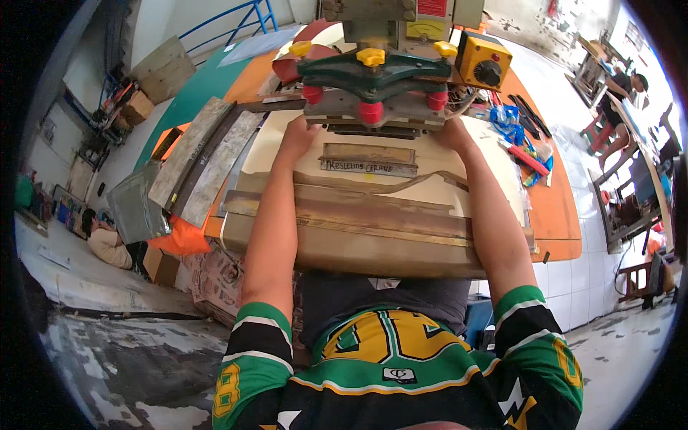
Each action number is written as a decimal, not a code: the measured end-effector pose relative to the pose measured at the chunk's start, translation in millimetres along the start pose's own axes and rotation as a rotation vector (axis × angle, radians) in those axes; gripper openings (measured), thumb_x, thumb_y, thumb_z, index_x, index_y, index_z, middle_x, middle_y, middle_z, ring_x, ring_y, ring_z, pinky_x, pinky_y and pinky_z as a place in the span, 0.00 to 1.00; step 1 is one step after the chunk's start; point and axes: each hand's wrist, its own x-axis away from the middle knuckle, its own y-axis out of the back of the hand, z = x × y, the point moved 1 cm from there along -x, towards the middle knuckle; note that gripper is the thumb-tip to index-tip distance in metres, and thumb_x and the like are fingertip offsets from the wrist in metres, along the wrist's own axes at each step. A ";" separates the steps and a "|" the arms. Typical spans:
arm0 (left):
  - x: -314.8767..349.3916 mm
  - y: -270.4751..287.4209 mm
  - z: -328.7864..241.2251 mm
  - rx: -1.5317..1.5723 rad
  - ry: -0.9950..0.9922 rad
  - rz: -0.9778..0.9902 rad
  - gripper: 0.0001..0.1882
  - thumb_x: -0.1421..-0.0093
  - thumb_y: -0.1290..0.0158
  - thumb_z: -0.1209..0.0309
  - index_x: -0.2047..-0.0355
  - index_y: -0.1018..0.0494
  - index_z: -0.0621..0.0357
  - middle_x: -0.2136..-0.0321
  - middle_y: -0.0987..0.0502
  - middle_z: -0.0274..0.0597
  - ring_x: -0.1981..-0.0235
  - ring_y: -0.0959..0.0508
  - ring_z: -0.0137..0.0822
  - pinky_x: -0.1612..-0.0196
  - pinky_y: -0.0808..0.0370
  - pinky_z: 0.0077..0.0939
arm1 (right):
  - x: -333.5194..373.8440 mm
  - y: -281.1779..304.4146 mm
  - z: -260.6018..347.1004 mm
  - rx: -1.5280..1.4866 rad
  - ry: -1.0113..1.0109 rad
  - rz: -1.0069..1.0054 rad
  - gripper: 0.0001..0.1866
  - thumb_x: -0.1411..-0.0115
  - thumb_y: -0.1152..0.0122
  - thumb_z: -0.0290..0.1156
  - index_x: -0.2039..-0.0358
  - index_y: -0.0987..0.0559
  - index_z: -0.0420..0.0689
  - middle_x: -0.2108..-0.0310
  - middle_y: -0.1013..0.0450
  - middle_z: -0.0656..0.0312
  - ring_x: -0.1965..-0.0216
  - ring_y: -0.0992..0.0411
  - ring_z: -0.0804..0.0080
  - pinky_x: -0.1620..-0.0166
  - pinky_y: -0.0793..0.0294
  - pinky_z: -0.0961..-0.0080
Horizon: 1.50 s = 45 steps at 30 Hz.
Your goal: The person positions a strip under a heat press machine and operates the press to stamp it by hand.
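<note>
My left hand (pixel 299 135) and my right hand (pixel 454 134) reach forward under the head of a press machine (pixel 371 72) with a green bar, red feet and yellow knobs. Both hands rest on a cream work board (pixel 430 168) at the machine's base, one at each end of a dark flat strip (pixel 373 130) below the red feet. The fingers are partly hidden under the machine. A grey metal plate (pixel 368 158) lies on the board just in front of my hands.
A yellow switch box (pixel 484 61) sits right of the machine. Tools and blue tape (pixel 519 136) lie on the orange table (pixel 559 208) at right. Grey metal sheets (pixel 204 161) lean at left. One person sits on the floor (pixel 107 244); another (pixel 618 93) works far right.
</note>
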 end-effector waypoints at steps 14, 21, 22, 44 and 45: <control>-17.3 -13.8 66.6 -0.112 -0.276 -0.008 0.13 0.48 0.51 0.69 0.68 0.30 0.69 0.74 0.24 0.54 0.71 0.24 0.48 0.67 0.31 0.34 | -7.2 -18.3 -21.8 0.298 -0.064 0.212 0.22 0.59 0.44 0.29 0.59 0.30 0.41 0.67 0.29 0.46 0.64 0.31 0.50 0.60 0.31 0.64; -12.8 -10.6 37.7 -0.123 -0.153 0.033 0.11 0.48 0.52 0.72 0.67 0.31 0.67 0.76 0.24 0.46 0.75 0.26 0.39 0.70 0.32 0.30 | -9.7 -29.2 -48.2 0.187 -0.052 0.064 0.14 0.54 0.48 0.34 0.66 0.24 0.44 0.66 0.27 0.49 0.63 0.29 0.53 0.60 0.29 0.63; -10.9 -7.5 47.9 -0.208 -0.218 0.040 0.11 0.48 0.53 0.72 0.66 0.31 0.67 0.77 0.24 0.45 0.77 0.27 0.36 0.71 0.32 0.30 | -10.9 -31.9 -42.2 0.158 -0.003 0.052 0.14 0.54 0.48 0.34 0.65 0.25 0.44 0.66 0.27 0.49 0.63 0.29 0.53 0.60 0.29 0.63; -17.7 -12.9 55.1 -0.146 -0.058 -0.003 0.14 0.46 0.50 0.66 0.72 0.31 0.70 0.77 0.27 0.55 0.73 0.26 0.48 0.71 0.33 0.36 | -5.9 -16.0 -21.7 0.169 -0.028 0.131 0.16 0.54 0.48 0.28 0.61 0.26 0.43 0.65 0.28 0.49 0.64 0.31 0.53 0.61 0.31 0.66; -17.2 -12.2 57.2 -0.227 -0.142 0.003 0.13 0.46 0.51 0.67 0.74 0.31 0.68 0.79 0.29 0.56 0.75 0.28 0.48 0.73 0.35 0.38 | -3.4 -15.3 -17.9 0.143 -0.040 0.104 0.16 0.54 0.47 0.28 0.61 0.26 0.43 0.65 0.28 0.49 0.64 0.31 0.52 0.61 0.32 0.66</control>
